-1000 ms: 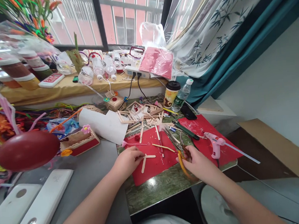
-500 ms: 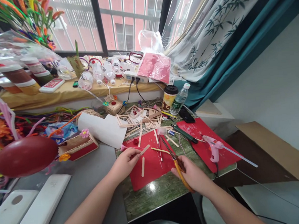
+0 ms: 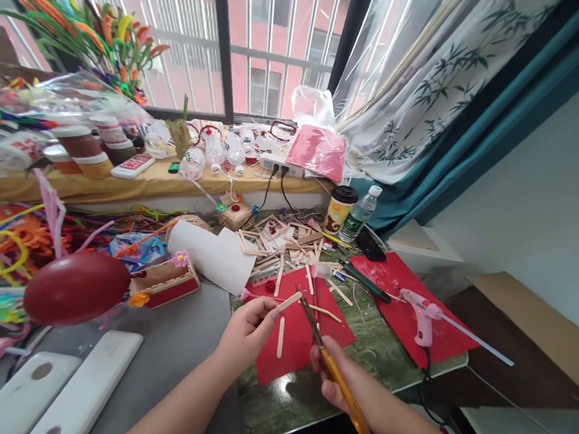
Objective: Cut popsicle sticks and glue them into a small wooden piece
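Our left hand [image 3: 247,335] pinches a wooden stick [image 3: 290,302] over the red sheet [image 3: 300,356], long axis slanting rightward and slightly away, tip at the blades; our right hand [image 3: 346,374] grips the scissors [image 3: 334,371], pointing forward

No wording can be read with certainty. The green label [image 3: 353,224] on the clear bottle [image 3: 368,203] toward the far right of the surface [image 3: 285,411] carries pale marks too small to make out; dark characters [image 3: 266,145] among the plastic containers [image 3: 234,146] along the far windowsill [image 3: 152,190] are blurred.
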{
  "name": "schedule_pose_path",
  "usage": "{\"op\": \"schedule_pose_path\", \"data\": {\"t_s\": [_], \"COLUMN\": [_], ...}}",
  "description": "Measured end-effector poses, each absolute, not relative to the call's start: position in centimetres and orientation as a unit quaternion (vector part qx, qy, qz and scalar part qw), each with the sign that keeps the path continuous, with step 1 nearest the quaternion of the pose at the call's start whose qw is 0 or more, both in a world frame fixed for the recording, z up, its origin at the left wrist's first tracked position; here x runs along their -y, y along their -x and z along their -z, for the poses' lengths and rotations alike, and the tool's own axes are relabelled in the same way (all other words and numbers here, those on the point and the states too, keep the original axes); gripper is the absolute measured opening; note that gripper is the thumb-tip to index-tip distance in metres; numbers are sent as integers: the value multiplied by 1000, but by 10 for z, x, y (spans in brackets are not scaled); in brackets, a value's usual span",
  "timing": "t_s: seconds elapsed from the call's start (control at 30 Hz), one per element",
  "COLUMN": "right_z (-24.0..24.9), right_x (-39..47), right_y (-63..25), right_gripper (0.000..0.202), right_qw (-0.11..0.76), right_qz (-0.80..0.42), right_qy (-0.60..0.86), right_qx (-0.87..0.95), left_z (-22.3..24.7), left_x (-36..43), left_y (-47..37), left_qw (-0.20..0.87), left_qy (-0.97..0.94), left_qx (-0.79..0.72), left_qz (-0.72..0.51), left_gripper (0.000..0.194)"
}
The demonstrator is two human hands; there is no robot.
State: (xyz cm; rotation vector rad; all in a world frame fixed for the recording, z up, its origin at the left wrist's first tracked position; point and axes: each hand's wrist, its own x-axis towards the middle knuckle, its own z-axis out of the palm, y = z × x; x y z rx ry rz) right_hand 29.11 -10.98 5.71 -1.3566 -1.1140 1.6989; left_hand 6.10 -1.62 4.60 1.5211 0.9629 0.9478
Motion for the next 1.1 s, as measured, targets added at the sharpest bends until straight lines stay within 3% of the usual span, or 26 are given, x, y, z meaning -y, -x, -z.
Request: {"op": "schedule_pose_path", "data": {"t_s": [0.13, 0.4, 0.8, 1.1], "right_z": [-57, -31, -34, -30], "right_x": [110, 108, 93, 96], "right_y": [-286, -276, -266, -257], "right_gripper": [53, 57, 15, 44], "right_qw": [286, 329, 243, 287], "right_qz": [-634, -564, -447, -490], "right_qy": [509, 551, 630, 632], "right_qx": [507, 520, 587, 528], "left_z": [-46, -40, -37, -31], "left_x": [16, 13, 9, 14], "left_y": [-59, -58, -54, -58], "left_qw": [544, 546, 565, 637], "left_qy": [-648, -658, -637, -597], "left_qx": [-380, -382, -392, -332], "left_qz": [-374, -351, -350, -358], "left_gripper": [31, 32, 30, 39]}}
